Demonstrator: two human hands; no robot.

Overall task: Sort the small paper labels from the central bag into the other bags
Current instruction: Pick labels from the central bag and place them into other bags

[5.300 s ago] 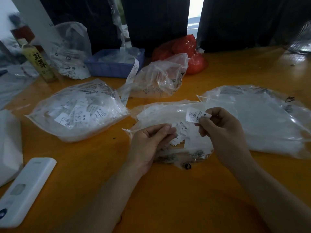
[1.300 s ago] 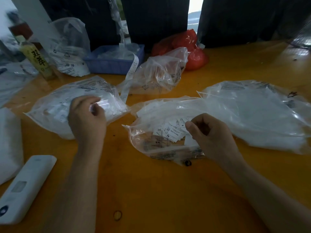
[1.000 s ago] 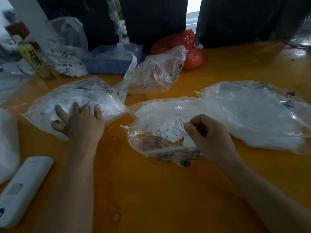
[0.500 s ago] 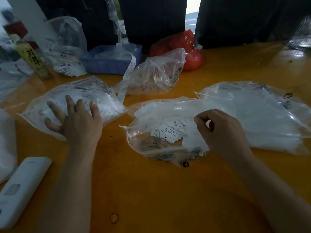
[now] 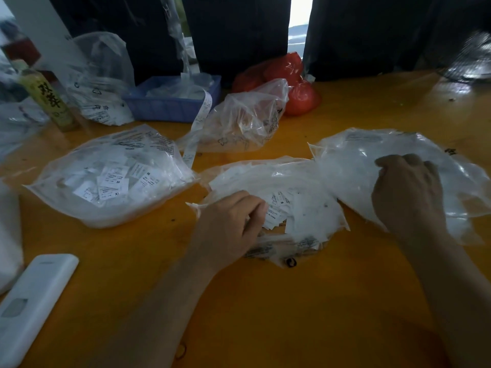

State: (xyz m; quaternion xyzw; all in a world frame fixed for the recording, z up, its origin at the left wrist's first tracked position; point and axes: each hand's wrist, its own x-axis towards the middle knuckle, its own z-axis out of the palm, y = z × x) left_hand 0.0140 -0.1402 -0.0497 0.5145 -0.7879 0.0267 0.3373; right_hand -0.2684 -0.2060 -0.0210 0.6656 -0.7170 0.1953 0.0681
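The central bag [image 5: 305, 181] lies open on the orange table, with small white paper labels [image 5: 276, 211] spilling at its mouth. My left hand [image 5: 231, 224] rests at that mouth, its fingers curled into the label pile; whether they pinch one is hidden. My right hand [image 5: 409, 192] hovers over the large clear bag on the right [image 5: 358, 160], knuckles up and fingers pinched together; whatever they hold is hidden under them. A fuller bag of labels [image 5: 111, 179] lies to the left.
A white remote-like device [image 5: 32, 304] lies at the front left. At the back stand a blue basket [image 5: 170, 102], a crumpled clear bag [image 5: 247, 120], a red bag [image 5: 292, 86], a green bottle [image 5: 47, 102] and more plastic bags [image 5: 101, 81].
My left hand left the left bag and came to the central bag's mouth. My right hand lifted out of the central bag and moved right, over the right bag.
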